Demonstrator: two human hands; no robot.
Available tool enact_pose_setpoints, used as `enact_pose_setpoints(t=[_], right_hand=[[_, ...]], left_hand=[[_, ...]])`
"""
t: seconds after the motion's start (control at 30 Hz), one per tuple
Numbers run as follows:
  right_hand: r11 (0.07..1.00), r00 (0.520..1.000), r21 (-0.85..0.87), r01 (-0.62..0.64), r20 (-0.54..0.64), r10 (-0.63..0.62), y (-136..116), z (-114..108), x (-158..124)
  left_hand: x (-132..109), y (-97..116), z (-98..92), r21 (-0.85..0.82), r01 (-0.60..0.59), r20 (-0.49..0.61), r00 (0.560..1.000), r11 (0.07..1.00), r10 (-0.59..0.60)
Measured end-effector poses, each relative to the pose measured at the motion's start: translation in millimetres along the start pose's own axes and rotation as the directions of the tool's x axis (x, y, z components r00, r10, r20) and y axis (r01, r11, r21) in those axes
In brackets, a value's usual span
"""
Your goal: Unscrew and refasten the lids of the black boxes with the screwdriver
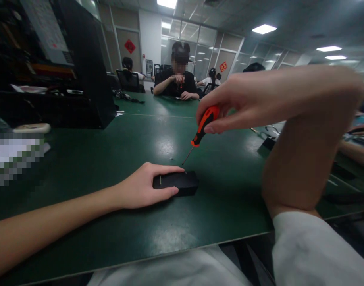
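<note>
Head view: left fingers (170, 170) clasp a black box (188, 182), right fingers (222, 125) a screwdriver (204, 125), tip (182, 163) contact unclear.

R sleeve (318, 250) coming up lower R: wht-ish w/ a greyish cast, plain, loose, a few soft creases, R arm (301, 167) bare past the hem. Btm ctr, pale cloth (172, 268), approx same colour, lightly rumpled; shirt or trousers, can't tell. L forearm (59, 216), L hand (143, 186) & R hand (238, 99): all bare.
</note>
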State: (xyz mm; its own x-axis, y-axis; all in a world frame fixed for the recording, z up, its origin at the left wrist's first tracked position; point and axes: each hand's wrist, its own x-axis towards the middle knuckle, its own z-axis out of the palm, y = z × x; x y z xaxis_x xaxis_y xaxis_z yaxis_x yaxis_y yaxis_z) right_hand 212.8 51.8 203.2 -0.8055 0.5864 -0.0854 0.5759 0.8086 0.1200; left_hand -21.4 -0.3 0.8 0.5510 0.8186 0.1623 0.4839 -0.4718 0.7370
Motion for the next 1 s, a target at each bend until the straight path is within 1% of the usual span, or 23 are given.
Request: enact_pose_setpoints(t=[0.07,0.13,0.17,0.27,0.3,0.37,0.63,0.8,1.0], right_hand=[[0.998,0.998,0.028,0.055,-0.029,-0.054,2,-4,-9],[0.995,0.998,0.076,0.067,0.003,-0.068,4,-2,-14],[0.994,0.999,0.107,0.034,0.034,-0.038,5,0,-15],[0.977,0.987,0.159,-0.141,0.100,0.126,6,6,-12],[0.971,0.981,0.159,-0.177,0.101,0.163,6,7,-11],[0.970,0.978,0.141,-0.200,0.092,0.188,7,7,-9],[0.980,0.982,0.105,-0.169,0.101,0.158,23,7,-10],[0.988,0.990,0.077,-0.134,0.056,0.130,17,7,-8],[0.993,0.994,0.069,-0.098,0.053,0.095,17,4,-10]], left_hand=[[1,0,-0.6,0.002,0.023,0.001,1.000,1.000,-0.023],[1,0,-0.7,0.006,0.021,-0.001,1.000,1.000,-0.021],[1,0,-0.5,0.006,0.014,0.002,1.000,1.000,-0.014],[3,-1,0.3,0.003,-0.007,0.014,1.000,1.000,0.007],[3,-1,0.6,0.002,-0.016,0.013,1.000,1.000,0.016],[3,0,1.1,-0.004,-0.030,0.007,1.000,1.000,0.030],[3,0,0.9,0.006,-0.051,0.018,0.999,0.999,0.051],[3,0,0.4,0.004,-0.060,0.015,0.998,0.998,0.060],[3,0,-0.2,0.022,-0.067,0.021,0.998,0.998,0.067]])
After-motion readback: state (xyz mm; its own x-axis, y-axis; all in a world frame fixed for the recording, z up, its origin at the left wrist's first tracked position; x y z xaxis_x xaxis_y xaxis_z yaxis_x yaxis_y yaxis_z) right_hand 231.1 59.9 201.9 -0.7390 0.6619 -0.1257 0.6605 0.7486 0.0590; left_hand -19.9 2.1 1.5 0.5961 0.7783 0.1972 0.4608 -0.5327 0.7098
